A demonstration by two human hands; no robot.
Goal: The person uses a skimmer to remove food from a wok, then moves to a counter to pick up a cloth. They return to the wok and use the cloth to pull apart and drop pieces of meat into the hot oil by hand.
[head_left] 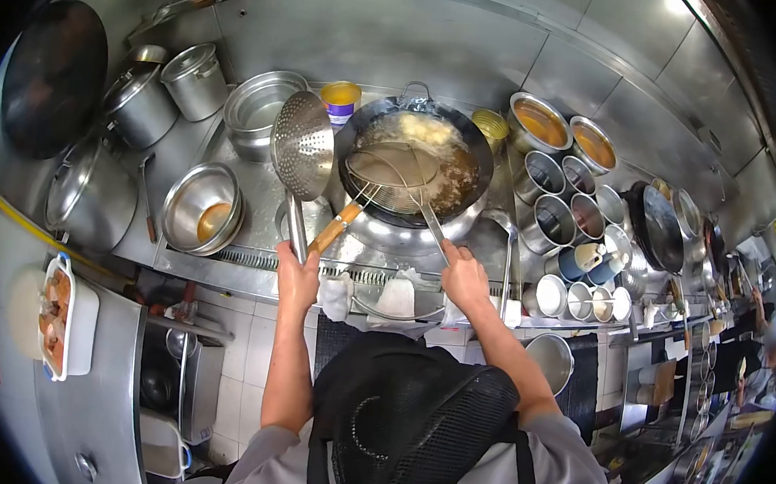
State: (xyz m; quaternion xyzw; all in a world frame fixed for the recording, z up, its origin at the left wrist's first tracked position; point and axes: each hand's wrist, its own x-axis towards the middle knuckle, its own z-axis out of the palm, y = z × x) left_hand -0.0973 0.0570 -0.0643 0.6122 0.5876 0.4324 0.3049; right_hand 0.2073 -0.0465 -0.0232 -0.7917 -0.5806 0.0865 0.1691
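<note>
My left hand [297, 276] is closed round the metal handle of a perforated skimmer [303, 146], its round head raised left of the wok. A wire strainer [397, 199] lies over the near part of the wok, and its wooden handle [335, 229] runs down to the same hand's fingers. My right hand [466, 279] grips a long metal-handled tool [431, 218]; its far end overlaps the strainer, so I cannot tell its kind. Pale yellow pieces [426, 128] bubble in brown oil at the back of the black wok [483, 150].
Left of the wok stand a steel pot [258, 111], a steel bowl [194, 203] and an open yellow-and-purple can [340, 99]. Rightward are sauce pots [540, 122], several steel canisters [547, 219] and a ladle [506, 250]. A person [772, 345] is at the far right.
</note>
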